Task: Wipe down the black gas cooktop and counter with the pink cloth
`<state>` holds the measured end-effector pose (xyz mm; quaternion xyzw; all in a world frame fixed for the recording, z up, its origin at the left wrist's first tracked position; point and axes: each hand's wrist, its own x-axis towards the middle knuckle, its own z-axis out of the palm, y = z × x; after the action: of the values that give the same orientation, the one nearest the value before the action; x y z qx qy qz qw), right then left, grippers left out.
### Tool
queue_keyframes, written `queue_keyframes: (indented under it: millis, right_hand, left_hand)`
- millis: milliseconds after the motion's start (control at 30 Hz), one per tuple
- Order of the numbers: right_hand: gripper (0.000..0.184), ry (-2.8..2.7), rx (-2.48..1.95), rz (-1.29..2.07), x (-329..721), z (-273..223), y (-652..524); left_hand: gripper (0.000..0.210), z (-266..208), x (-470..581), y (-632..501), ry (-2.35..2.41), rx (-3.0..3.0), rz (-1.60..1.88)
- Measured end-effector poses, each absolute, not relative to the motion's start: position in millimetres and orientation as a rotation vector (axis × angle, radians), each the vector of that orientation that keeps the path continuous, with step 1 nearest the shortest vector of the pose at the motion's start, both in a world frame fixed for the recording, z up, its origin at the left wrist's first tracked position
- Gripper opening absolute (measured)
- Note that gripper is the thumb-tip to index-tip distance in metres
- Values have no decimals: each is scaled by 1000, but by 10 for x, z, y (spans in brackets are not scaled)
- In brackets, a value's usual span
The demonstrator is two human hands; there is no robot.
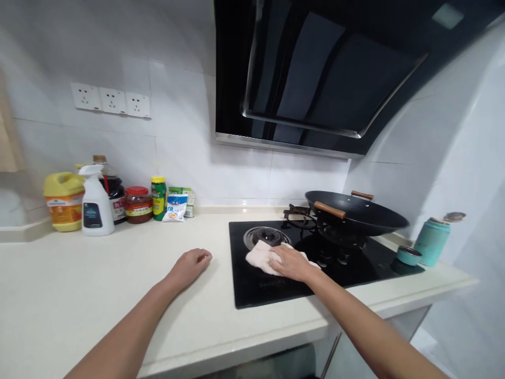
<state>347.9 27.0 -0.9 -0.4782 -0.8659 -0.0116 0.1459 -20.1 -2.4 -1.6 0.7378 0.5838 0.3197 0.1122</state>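
My right hand presses a pale pink cloth onto the black glass gas stove, its fingers bent over the fabric. The cloth lies bunched just in front of the left burner and covers part of its near edge. To the left of the stove, my left hand rests on the cream countertop with its fingers curled in. Nothing shows in that hand. A burner grate sits behind the cloth, tilted at the back of the stove.
A black wok with wooden handles stands on the right burner. Beside it are a teal jar and a small teal cup. A white spray bottle, a yellow jug and several condiments line the wall. Overhead hangs a range hood.
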Motion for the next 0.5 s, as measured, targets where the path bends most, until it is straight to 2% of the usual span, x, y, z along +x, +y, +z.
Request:
queue_keyframes:
  millis: [167,500]
  right_hand:
    - [30,-2334,-1683,-15,3666,-20,384]
    - [33,-2056,-2024,-60,3783,-68,855]
  left_hand:
    - [38,-12,-189,-50,1726,2195,908]
    - [39,9,-151,-88,1682,2288,830]
